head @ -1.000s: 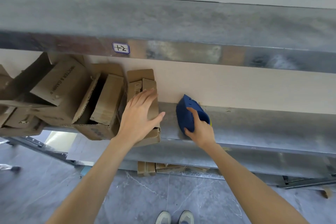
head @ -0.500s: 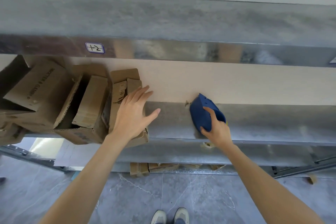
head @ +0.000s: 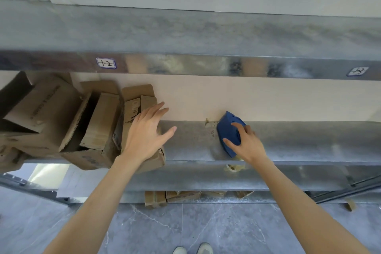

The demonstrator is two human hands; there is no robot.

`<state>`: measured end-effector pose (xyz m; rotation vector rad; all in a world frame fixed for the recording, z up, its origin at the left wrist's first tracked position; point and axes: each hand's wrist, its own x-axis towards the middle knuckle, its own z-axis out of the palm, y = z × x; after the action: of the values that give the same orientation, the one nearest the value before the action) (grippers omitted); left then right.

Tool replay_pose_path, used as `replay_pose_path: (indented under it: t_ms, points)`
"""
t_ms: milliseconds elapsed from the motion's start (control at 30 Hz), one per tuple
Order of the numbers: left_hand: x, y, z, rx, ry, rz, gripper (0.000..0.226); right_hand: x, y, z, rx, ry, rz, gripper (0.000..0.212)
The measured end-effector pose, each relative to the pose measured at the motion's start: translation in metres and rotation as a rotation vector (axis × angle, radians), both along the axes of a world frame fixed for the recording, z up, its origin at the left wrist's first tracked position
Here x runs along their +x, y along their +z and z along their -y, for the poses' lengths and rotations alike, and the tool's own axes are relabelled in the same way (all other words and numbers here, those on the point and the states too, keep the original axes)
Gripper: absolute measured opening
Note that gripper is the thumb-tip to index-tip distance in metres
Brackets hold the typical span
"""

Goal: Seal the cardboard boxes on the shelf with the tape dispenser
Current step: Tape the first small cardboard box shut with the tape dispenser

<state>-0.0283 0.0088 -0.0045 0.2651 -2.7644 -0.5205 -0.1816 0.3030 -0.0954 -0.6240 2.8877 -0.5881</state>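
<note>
A blue tape dispenser (head: 227, 131) stands on the metal shelf (head: 193, 142), right of centre. My right hand (head: 246, 143) grips it, thumb on its left face and fingers curled over its top. A small open cardboard box (head: 140, 105) sits at the shelf's front edge, its flaps up. My left hand (head: 146, 134) lies flat on that box with straight, spread fingers. Two larger open boxes, one (head: 97, 130) beside it and one (head: 37, 109) at the far left, lean on the shelf.
An upper shelf beam (head: 185, 64) with two handwritten labels runs just above the working shelf. Flattened cardboard (head: 171, 197) lies on the floor below. A scrap of tape (head: 234, 167) hangs from the shelf's front lip. My shoes (head: 193, 249) show at the bottom.
My right hand has closed further round the tape dispenser, thumb now on its left face. My left hand stays flat on the small box. The camera has shifted slightly.
</note>
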Motion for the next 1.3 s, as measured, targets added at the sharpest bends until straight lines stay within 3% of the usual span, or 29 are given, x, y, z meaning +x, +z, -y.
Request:
replay_pose_path:
  t_ms: [133,333,533,800,967,1067,1200,1300]
  points:
    - [0.019,0.006,0.018,0.012,0.056,-0.036,0.068,-0.001,0.027,0.023,-0.054,0.020,-0.122,0.060]
    - [0.051,0.002,0.035,0.090,0.202,-0.036,0.060,0.019,0.065,0.102,-0.197,0.348,-0.147,0.049]
    - [0.061,-0.002,0.031,0.187,0.289,0.070,0.066,0.050,0.076,0.171,-0.215,0.642,-0.167,0.056]
    - [0.063,-0.021,0.034,0.475,0.345,0.155,0.081,0.062,0.059,0.185,-0.212,0.702,-0.092,0.054]
    - [0.066,-0.031,0.036,0.520,0.274,0.118,0.079,0.067,0.048,0.176,-0.191,0.681,-0.110,0.051]
    - [0.066,-0.031,0.040,0.535,0.200,0.100,0.080,0.068,0.045,0.167,-0.184,0.668,-0.228,0.049]
    - [0.059,-0.023,0.058,0.557,0.045,0.231,0.078,0.060,0.048,0.150,-0.141,0.656,-0.428,0.047]
    - [0.049,-0.013,0.066,0.574,-0.085,0.339,0.080,0.053,0.052,0.135,-0.113,0.647,-0.436,0.048]
